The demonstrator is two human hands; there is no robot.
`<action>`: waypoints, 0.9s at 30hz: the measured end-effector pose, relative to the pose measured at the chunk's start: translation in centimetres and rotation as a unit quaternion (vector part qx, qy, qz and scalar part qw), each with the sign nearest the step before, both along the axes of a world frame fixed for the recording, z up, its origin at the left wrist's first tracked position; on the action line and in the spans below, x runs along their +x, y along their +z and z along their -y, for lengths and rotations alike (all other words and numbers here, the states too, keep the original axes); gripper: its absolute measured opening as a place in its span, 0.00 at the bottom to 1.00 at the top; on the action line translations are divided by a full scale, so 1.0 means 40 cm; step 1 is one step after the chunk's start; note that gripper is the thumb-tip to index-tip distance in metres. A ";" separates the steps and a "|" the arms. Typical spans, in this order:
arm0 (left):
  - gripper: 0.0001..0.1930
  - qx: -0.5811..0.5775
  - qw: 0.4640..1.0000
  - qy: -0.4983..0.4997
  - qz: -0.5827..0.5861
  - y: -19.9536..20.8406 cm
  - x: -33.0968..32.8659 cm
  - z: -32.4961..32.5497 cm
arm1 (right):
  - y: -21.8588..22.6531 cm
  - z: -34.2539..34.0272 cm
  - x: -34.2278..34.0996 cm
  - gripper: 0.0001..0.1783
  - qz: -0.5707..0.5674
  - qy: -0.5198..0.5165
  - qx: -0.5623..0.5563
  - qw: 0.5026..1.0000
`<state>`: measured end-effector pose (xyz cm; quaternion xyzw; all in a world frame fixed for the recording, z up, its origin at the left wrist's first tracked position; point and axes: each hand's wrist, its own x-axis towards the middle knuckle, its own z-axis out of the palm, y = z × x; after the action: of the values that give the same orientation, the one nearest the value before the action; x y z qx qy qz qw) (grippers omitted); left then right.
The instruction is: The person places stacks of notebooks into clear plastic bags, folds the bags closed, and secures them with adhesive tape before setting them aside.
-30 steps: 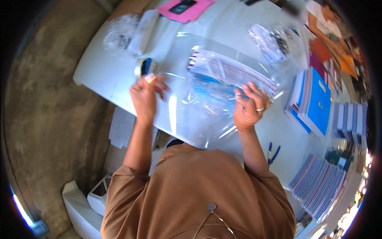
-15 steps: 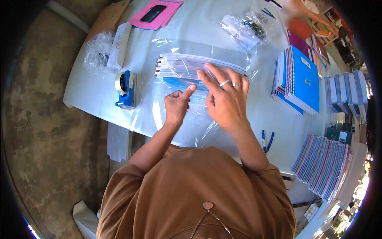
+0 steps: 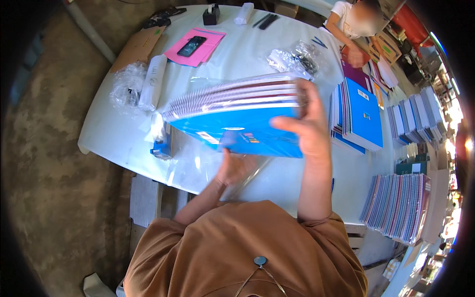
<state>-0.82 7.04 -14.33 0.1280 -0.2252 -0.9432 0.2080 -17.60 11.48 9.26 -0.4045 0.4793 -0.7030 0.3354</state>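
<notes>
My right hand (image 3: 312,126) clamps the plastic-wrapped, rectangular blue spiral notebooks (image 3: 260,129); below, I can't tell whether my left hand (image 3: 236,171) grips. Keep them level!

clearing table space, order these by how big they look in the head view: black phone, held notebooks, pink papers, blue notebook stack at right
1. Held notebooks, likely enlarged by nearness
2. Blue notebook stack
3. Pink papers
4. Black phone
</notes>
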 end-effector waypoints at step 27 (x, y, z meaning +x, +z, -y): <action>0.29 -0.475 0.735 0.484 0.012 0.552 0.069 0.432 | -0.037 -0.074 0.020 0.17 -0.513 -0.409 -0.193 0.729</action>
<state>1.94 -10.23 7.75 0.1153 -0.5536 -0.4843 0.6676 -16.81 14.46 7.79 -0.5245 0.5518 -0.5345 -0.3670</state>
